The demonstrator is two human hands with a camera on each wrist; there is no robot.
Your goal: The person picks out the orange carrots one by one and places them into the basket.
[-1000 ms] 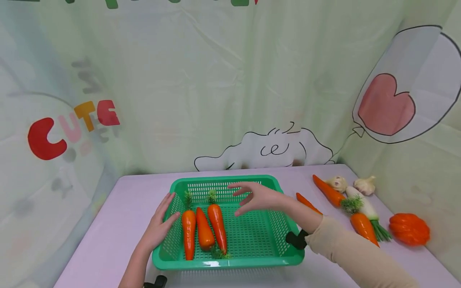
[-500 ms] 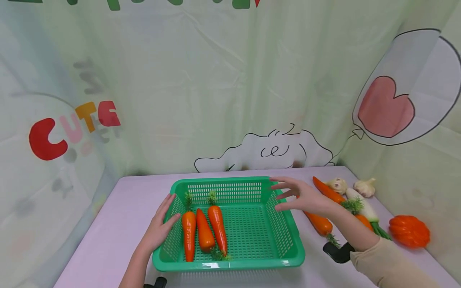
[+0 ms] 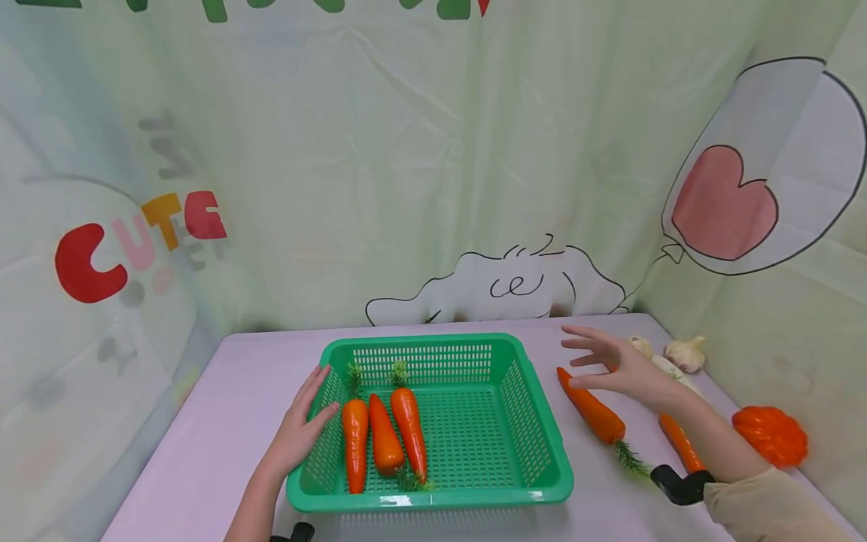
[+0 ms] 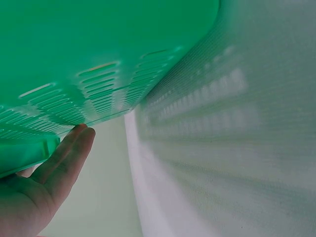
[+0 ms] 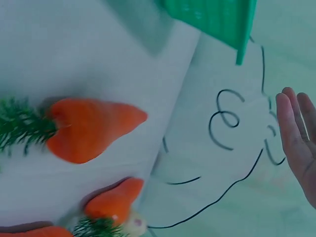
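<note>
My left hand (image 3: 298, 425) rests with straight fingers against the left side of a green plastic basket (image 3: 430, 499). In the left wrist view its fingertips touch the slotted basket wall (image 4: 98, 84). Three carrots lie at the left inside the basket: one carrot (image 3: 355, 448) at the edge, a second carrot (image 3: 386, 440) and a third carrot (image 3: 409, 429) beside it. My right hand (image 3: 619, 365) hovers right of the basket, fingers spread and holding nothing. Just below it a carrot (image 3: 597, 414) with a green tuft lies on the table, also a carrot (image 5: 94, 128) in the right wrist view.
Farther right lie another carrot (image 3: 680, 444), a garlic bulb (image 3: 686, 352), a second garlic bulb (image 3: 640, 345) and an orange-red pumpkin-like vegetable (image 3: 770, 435). My right forearm hides most of a white radish (image 3: 673, 369). A printed curtain (image 3: 305, 188) encloses the table (image 3: 223, 406).
My right hand has moved right, from over the basket to above the carrot beside it, its fingers staying spread. The left hand and the carrots in the basket have stayed put.
</note>
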